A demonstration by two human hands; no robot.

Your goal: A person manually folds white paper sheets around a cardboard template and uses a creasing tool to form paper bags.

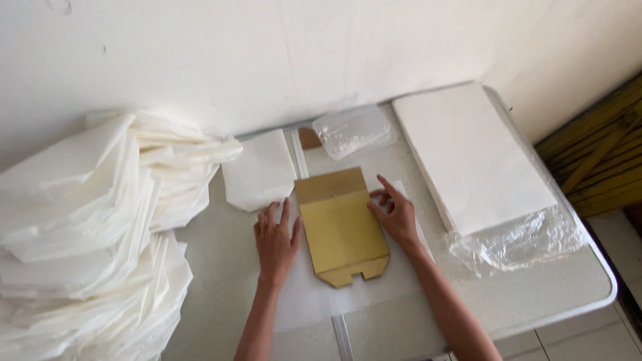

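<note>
Your left hand (275, 239) flat, fingers spread, on white paper (304, 294) beside a cardboard template (342, 230), your right hand (396, 215) loosely open, fingertips pressing its right edge, folded paper stacks (87, 220) at left

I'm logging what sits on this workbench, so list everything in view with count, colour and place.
cardboard template: one, tan-yellow, table centre, between the hands
thin paper sheet: one, translucent white, under the template
folded paper bag: one, white, left of the template's top
pile of folded paper bags: many, white, left side
stack of flat paper: one, white, right side, on a plastic wrapper
plastic wrapper: one, clear, at the stack's near end
crumpled plastic: one, clear, by the wall
table: one, grey-white speckled
wall: white, behind the table
left hand: flat on the sheet, at the template's left edge
right hand: fingers on the template's right edge
</note>
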